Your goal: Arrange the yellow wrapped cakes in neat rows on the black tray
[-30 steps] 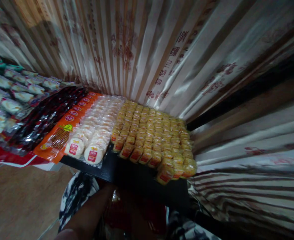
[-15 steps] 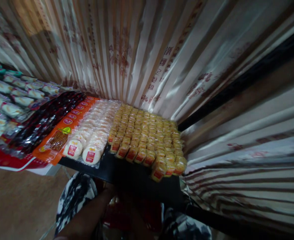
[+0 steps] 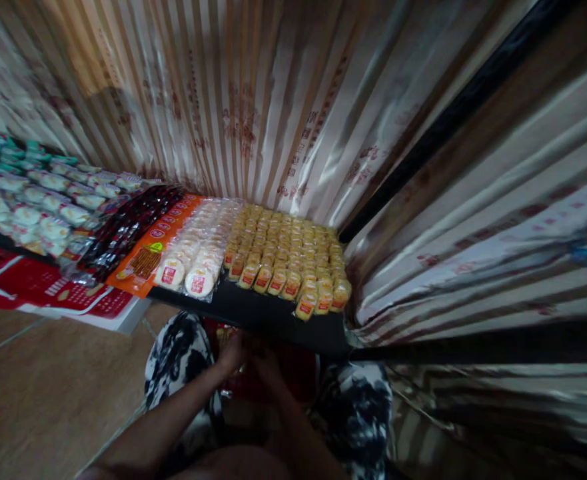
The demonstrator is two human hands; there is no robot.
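Both my hands are low between my knees, beneath the front edge of a black shelf (image 3: 268, 310). My left hand (image 3: 233, 355) reaches into a dark red box or bag (image 3: 296, 377), close to some small yellowish packs (image 3: 224, 335). Just beside it is my right hand (image 3: 266, 365), over the same red container. Shadow hides the fingers of both hands, so I cannot make out a grip. Above them on the shelf stand tight rows of small yellow wrapped cakes (image 3: 288, 257). Left of these lie two rows of round white wrapped crackers (image 3: 196, 250).
Further left are an orange snack packet (image 3: 146, 260), dark shiny packs (image 3: 128, 227) and white-and-green wrapped packets (image 3: 38, 193). A red-and-white carton (image 3: 73, 287) sits below the shelf. Pleated printed curtain (image 3: 253, 100) hangs behind, with a black pole (image 3: 438, 120) at right.
The view has shifted, so the shelf appears higher and more of its left part shows. Both forearms are now clearer, with the hands close together at the red container.
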